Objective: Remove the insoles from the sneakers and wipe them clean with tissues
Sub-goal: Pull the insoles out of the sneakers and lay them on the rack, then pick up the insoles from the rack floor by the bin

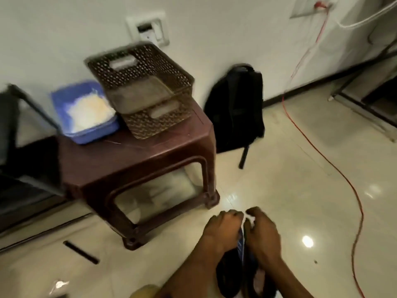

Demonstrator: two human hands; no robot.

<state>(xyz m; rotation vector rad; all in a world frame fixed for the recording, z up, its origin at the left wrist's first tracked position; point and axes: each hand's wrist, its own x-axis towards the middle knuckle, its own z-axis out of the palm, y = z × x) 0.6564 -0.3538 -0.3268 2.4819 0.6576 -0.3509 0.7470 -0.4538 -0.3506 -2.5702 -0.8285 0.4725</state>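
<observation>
Two dark sneakers (pixel 240 274) are held together low in the head view, above the tiled floor, largely hidden behind my hands and forearms. My left hand (pixel 221 229) grips the left shoe from its left side and my right hand (pixel 262 233) grips the right shoe. A small white bit shows between my fingertips; I cannot tell what it is. White tissues (pixel 88 114) fill a blue tub (pixel 96 134) on the brown plastic stool (pixel 133 160) to the upper left. The frame is blurred and no insole is visible.
A brown perforated basket (pixel 171 123) stands on the stool beside the tub. A black backpack (pixel 236 108) leans on the wall. A red cable (pixel 343 175) runs across the floor at right. A short black strip (pixel 80 252) lies on the tiles at left.
</observation>
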